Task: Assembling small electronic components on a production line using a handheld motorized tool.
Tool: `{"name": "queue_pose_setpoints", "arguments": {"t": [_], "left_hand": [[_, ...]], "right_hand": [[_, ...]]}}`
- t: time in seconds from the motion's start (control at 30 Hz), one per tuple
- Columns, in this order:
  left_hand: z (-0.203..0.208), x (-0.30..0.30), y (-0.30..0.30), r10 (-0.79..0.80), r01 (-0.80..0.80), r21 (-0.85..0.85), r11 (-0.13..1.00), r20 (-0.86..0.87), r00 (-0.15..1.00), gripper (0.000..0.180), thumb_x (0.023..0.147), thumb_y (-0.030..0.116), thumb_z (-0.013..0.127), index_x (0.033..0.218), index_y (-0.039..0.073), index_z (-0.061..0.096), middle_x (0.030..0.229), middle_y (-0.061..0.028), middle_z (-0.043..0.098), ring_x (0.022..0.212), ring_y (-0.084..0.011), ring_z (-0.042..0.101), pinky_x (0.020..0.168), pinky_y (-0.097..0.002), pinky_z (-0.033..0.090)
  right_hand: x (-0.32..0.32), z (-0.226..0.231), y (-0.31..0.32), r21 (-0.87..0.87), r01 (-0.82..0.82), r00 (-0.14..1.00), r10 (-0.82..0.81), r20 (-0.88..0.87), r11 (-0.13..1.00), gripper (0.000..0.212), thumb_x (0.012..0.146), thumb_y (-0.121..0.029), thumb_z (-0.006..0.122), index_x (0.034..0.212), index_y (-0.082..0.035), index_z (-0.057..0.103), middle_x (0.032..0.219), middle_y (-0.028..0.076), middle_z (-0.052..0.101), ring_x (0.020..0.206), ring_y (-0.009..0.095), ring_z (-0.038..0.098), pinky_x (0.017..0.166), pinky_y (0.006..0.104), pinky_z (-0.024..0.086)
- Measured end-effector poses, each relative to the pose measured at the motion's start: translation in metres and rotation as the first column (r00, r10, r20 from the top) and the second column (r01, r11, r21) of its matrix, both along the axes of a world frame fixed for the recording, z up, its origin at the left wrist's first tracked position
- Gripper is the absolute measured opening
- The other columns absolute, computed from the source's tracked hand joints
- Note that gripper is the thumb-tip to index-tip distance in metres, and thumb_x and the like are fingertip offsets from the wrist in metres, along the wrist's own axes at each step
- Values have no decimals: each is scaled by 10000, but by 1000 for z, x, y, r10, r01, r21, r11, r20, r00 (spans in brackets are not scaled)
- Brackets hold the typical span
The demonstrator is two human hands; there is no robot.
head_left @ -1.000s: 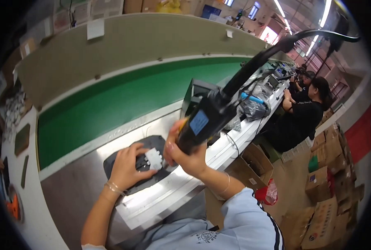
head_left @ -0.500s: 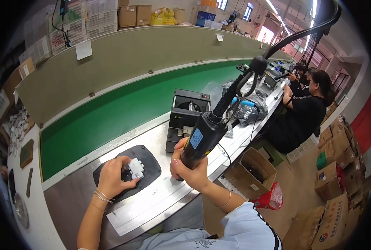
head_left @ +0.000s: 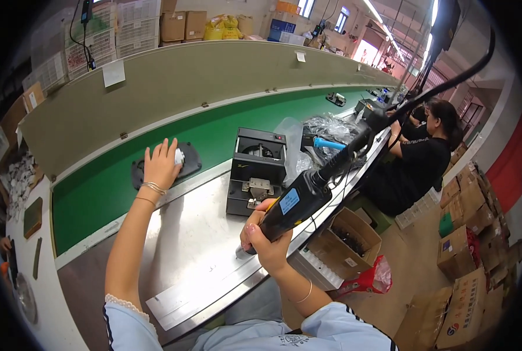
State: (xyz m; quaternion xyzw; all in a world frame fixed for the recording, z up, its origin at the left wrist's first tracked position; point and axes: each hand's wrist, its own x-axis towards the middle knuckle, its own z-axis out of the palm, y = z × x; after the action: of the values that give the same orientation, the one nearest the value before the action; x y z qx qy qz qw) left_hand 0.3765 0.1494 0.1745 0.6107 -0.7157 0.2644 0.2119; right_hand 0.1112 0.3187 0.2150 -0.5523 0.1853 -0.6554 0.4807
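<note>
My left hand point(head_left: 162, 165) reaches forward over the green conveyor belt, fingers stretched out and spread. Beneath it lies a dark, rounded-square base point(head_left: 192, 159), partly covered by the hand. A small white plastic part point(head_left: 179, 157) shows at the edge of my palm, on the base. Closed around the grip of a black electric screwdriver point(head_left: 299, 200) is my right hand point(head_left: 267, 243). The tool hangs from a black cable and tilts over the metal worktop, its tip low near the worktop's front edge.
A black screw feeder point(head_left: 256, 167) stands on the metal worktop point(head_left: 185, 240). Past it are clear plastic bags point(head_left: 331, 126) and a blue-handled tool point(head_left: 329, 143). An open carton point(head_left: 348, 234) sits below at the right. A co-worker in black point(head_left: 428, 152) sits farther along the line.
The dark base with the white part has gone from the metal worktop onto the green belt. My left hand has moved forward with it and spread its fingers. My right hand still grips the screwdriver.
</note>
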Motion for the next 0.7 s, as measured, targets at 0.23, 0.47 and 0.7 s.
{"name": "queue_pose_setpoints", "arguments": {"t": [0.23,0.47,0.7], "left_hand": [[-7,-19,62,-323,332,-18,943,-284,903,633,829,281,661,1353,22,419,1284,-171,544,1177,-339,502,1046,-475,334],[1,81,233,1,162,241,957,-561,828,563,821,154,671,1334,30,475,1309,-160,543,1205,-318,514,1037,-400,388],[-11,141,378,358,-221,288,932,-630,689,456,855,138,640,1290,56,531,1260,-133,575,1170,-285,546,1010,-374,415]], "right_hand": [[0,-2,1,-31,61,998,-61,-14,998,334,836,58,532,1114,-21,364,657,60,478,479,122,486,450,268,440],[18,-3,-5,12,174,985,-174,-11,985,378,845,-90,608,1148,-25,392,618,33,474,447,113,465,412,238,411],[23,-8,-1,-117,297,955,-298,12,948,366,888,-85,542,1200,26,385,608,28,398,454,109,374,420,204,337]]}}
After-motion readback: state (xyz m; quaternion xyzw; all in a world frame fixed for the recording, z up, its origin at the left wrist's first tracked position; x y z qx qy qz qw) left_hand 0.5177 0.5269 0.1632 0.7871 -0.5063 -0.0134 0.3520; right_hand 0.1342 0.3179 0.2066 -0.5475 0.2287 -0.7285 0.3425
